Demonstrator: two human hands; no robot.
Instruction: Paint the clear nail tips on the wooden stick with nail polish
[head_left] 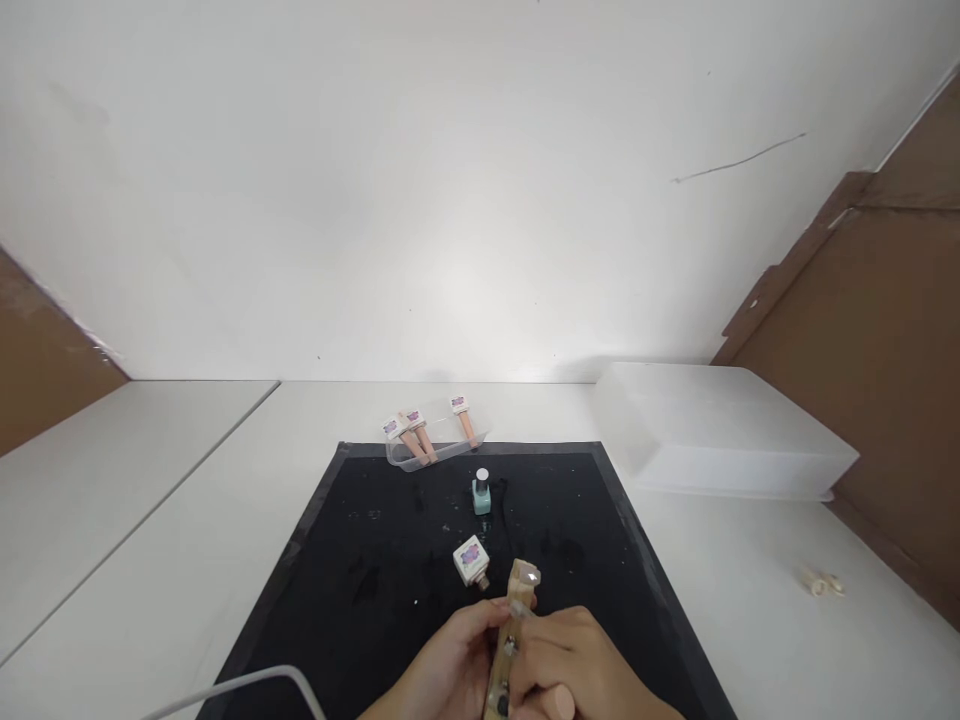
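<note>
My left hand (461,660) is closed around a narrow tan wooden strip (498,668), held upright over the black mat. Small shiny pieces sit along the strip, and a clear, nail-shaped piece (529,574) is at its top end. My right hand (574,650) is closed on a pink nail polish brush cap (559,702), its fingers close against the strip; the brush tip is hidden. Just beyond my hands, a white square nail polish bottle (471,560) with a flowery label lies tilted, its neck uncapped. Farther back stands a mint nail polish bottle (481,496) with a white cap.
A clear plastic tray (409,464) at the mat's back edge holds several pink-capped polish bottles (421,435). The black mat (390,620) lies on a white table. A white translucent bin (720,430) stands at right, with small beige pieces (821,582) nearby. A white cable (255,676) curves in at lower left.
</note>
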